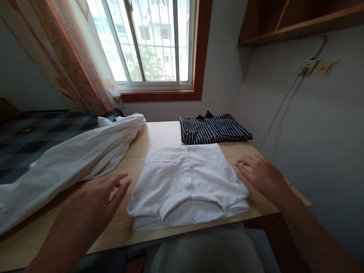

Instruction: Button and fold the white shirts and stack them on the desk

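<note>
A white button-up shirt (187,178) lies folded into a rough rectangle, its collar towards me and its button strip running up the middle. Just off its left side hovers my left hand (95,201), thumb and fingers apart, holding nothing. On the other side, my right hand (257,170) is close to the shirt's right edge, fingers loosely spread and empty. Behind the white shirt, a black-and-white striped shirt (214,129) lies folded on the wooden table (163,132).
More white cloth (82,151) stretches along the table's left side, beside a dark checked surface (42,136). A curtain (76,57) hangs by the barred window (153,49). On the right wall are a power socket (309,68) with a cable and a wooden shelf (301,28).
</note>
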The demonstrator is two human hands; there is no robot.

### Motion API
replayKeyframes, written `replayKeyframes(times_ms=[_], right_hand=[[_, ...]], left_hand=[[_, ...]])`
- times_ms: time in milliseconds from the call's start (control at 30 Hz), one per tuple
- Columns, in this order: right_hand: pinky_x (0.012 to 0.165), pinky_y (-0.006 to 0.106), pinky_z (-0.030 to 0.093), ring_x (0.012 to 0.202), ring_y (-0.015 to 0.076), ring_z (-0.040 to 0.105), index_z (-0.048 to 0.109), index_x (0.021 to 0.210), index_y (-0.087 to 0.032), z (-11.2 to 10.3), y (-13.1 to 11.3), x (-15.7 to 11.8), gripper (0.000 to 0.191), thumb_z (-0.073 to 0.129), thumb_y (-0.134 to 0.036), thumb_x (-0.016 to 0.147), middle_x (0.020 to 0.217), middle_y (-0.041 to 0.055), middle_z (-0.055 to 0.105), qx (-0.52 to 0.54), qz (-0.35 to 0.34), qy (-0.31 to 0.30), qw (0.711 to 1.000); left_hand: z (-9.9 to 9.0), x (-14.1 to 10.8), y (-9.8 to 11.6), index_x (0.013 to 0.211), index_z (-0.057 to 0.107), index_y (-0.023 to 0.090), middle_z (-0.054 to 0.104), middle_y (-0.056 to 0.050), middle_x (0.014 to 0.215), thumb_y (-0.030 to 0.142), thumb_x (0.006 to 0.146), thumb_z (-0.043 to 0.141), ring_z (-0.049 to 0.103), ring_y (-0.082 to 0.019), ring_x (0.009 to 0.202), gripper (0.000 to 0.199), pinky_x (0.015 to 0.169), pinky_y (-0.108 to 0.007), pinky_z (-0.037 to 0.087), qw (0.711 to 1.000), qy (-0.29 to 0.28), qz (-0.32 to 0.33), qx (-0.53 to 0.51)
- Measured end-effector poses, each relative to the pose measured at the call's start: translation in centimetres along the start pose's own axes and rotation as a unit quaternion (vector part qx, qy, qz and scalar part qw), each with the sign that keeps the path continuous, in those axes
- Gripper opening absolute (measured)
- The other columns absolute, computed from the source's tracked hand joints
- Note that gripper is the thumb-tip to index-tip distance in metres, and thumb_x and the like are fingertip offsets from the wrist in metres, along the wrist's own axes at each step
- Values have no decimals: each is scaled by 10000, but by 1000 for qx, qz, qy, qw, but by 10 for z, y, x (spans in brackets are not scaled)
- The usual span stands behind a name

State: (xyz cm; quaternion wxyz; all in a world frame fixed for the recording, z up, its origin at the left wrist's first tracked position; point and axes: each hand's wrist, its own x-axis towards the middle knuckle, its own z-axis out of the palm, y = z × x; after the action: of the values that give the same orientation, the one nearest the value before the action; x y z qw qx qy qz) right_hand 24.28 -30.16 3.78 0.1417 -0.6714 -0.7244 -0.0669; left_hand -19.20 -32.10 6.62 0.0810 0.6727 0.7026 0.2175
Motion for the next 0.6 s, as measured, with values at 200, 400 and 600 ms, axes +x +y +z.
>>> replayKeyframes(times_ms=[200, 400, 600], right_hand=[[1010, 378, 418, 1142, 255, 591, 729, 1098, -159, 11, -84, 76, 297, 497, -303, 982, 1192, 135, 688, 46, -150, -31, 987], [1187, 406, 251, 1455, 242, 352, 425, 1514, -160, 87, -126, 98, 496, 345, -271, 1038, 1582, 129, 386, 82, -100, -121, 984], [1233, 511, 52, 1525, 222, 186, 347, 1555, -232, 116, -114, 92, 569, 284, -479, 1046, 1635, 54, 278, 122, -72, -113, 983]], left_hand=[[58, 76, 65, 1252, 669, 187, 631, -117, 1348, 378, 978, 402, 562, -268, 1256, 428, 1104, -440, 425, 935, 20, 331, 130], [135, 97, 59, 1380, 563, 72, 544, -169, 1458, 277, 1000, 335, 459, -275, 1395, 488, 1190, -442, 325, 954, 19, 240, 178], [139, 88, 53, 1474, 488, 181, 410, -117, 1568, 442, 1003, 355, 325, -314, 1475, 555, 1207, -517, 234, 968, -40, 160, 187]])
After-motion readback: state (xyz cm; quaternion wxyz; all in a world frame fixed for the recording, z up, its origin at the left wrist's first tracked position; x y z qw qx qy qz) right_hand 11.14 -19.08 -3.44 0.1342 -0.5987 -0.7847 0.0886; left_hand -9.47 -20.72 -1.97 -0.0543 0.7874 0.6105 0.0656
